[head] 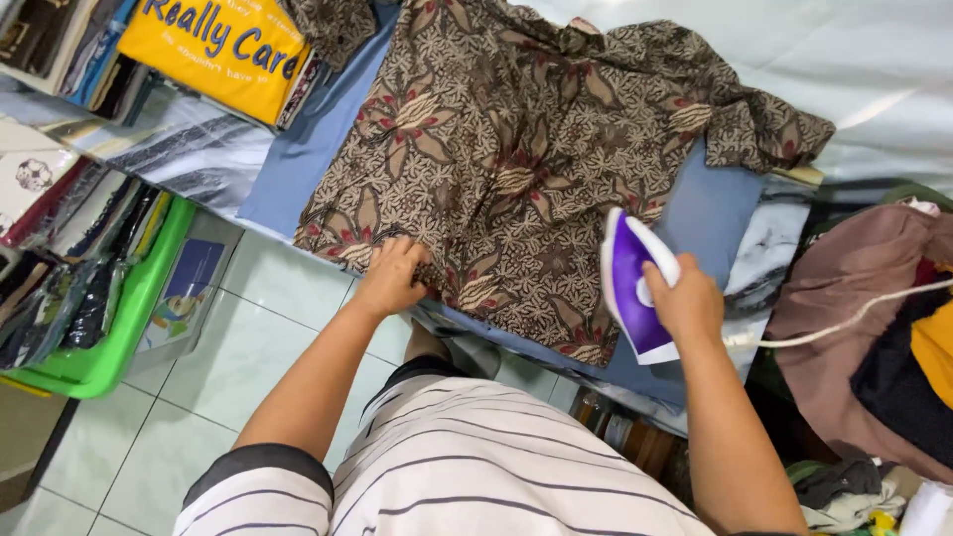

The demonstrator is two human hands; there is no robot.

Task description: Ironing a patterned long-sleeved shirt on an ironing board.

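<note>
The yellow shirt (213, 45) runs off the top edge; the iron's (635, 288) soleplate is hidden.

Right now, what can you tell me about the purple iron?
The iron has a purple body with white trim and a white dial; it looks like plastic. It sits at the right hem of the brown patterned shirt, tip pointing away from the person. The right hand grips its handle. A white cord trails off to the right.

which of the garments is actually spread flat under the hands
The brown floral patterned shirt, laid open on the blue padded board. The left hand presses its hem; the right hand holds the purple iron. The yellow shirt is folded; the others lie heaped.
</note>
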